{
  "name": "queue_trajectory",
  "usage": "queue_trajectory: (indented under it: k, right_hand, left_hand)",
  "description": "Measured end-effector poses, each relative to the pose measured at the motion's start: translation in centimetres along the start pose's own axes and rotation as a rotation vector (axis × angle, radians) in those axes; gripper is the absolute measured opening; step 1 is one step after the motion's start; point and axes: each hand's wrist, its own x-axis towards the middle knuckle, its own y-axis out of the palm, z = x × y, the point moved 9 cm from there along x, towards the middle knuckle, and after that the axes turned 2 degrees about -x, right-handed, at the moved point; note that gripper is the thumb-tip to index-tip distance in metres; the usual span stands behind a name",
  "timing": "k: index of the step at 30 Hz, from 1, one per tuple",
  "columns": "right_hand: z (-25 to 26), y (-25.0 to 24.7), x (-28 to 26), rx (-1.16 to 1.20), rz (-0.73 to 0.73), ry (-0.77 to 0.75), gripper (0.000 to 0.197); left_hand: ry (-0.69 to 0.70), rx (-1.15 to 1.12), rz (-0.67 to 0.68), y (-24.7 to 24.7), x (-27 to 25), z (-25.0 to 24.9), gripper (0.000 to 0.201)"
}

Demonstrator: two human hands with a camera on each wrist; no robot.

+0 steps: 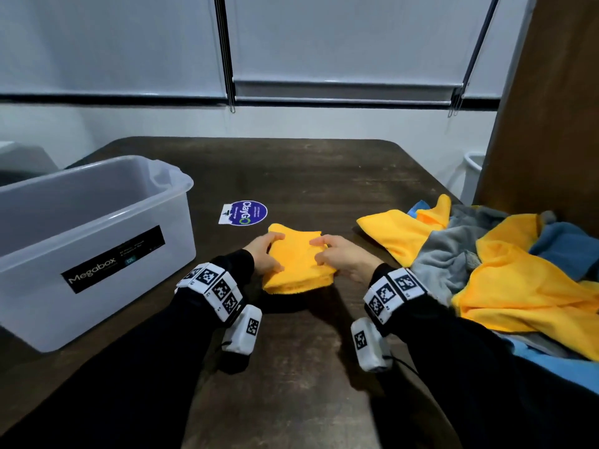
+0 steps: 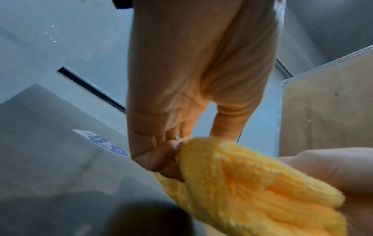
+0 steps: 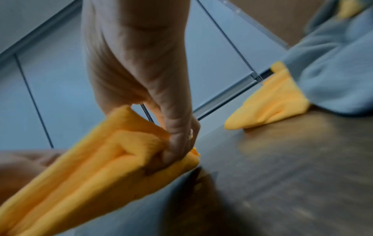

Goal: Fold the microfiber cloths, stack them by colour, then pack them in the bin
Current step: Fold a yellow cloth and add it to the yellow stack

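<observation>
Yellow folded cloth (image 1: 296,262) lies at frame centre on the counter (image 1: 324,183), long axis running near-to-far. Left hand (image 1: 265,256) pinches its left edge, right hand (image 1: 337,256) its right edge; fingers of both curl into the layers. Bin (image 1: 97,202) stands at left, so the left hand is nearer. Unfolded pile (image 1: 505,270) sits at right.

a folded yellow cloth (image 1: 296,260) is held at mid-table, between the clear bin (image 1: 81,241) and heaped unfolded cloths (image 1: 505,267).
</observation>
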Motion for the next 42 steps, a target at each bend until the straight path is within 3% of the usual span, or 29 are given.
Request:
queue_trajectory:
  k: [5,7,9,12,14,19,23,30,33,38,42]
  right_hand:
    - [5.9,0.4,4.3,-0.123,-0.14,-0.211,0.055]
    - [7.4,0.7,5.6,-0.105,-0.178,-0.25,0.056]
    - [7.9,1.9,7.0,-0.051,-0.144,-0.217,0.058]
    - [5.4,5.6,8.9,-0.039,0.04,-0.025,0.068]
    - [4.0,6.6,9.3,-0.092,0.053,0.042,0.064]
    - [4.3,6.1,10.2,-0.117,-0.086,-0.026,0.054]
    - [6.0,7.3,10.3,-0.118,-0.017,-0.134,0.063]
    - [5.4,8.9,10.7,-0.104,0.061,-0.087,0.063]
    - [5.4,9.6,10.8,-0.116,0.112,-0.048,0.064]
    - [4.7,9.6,10.3,-0.197,0.078,0.021,0.052]
    - [4.0,10.1,10.0,-0.193,0.15,0.019,0.056]
  left_hand:
    - [-0.021,-0.023,-0.273,-6.8,2.8,0.8,0.075]
    - [-0.023,-0.03,-0.414,-9.3,3.3,1.4,0.069]
    - [-0.041,-0.022,-0.469,-10.4,4.0,2.4,0.065]
    - [-0.201,0.052,-0.277,-7.9,5.5,5.5,0.068]
    - [-0.287,0.074,-0.21,-6.2,6.0,7.6,0.063]
    - [-0.333,0.028,-0.259,-6.4,6.8,8.4,0.056]
    - [-0.42,0.133,-0.31,-7.0,6.7,8.7,0.048]
    - [-0.53,0.172,-0.368,-7.7,5.4,10.7,0.024]
    - [-0.549,0.194,-0.335,-7.6,5.0,11.1,0.028]
    - [-0.498,0.394,-0.303,-7.5,5.4,11.0,0.06]
    - [-0.484,0.597,-0.125,-5.4,6.3,10.9,0.045]
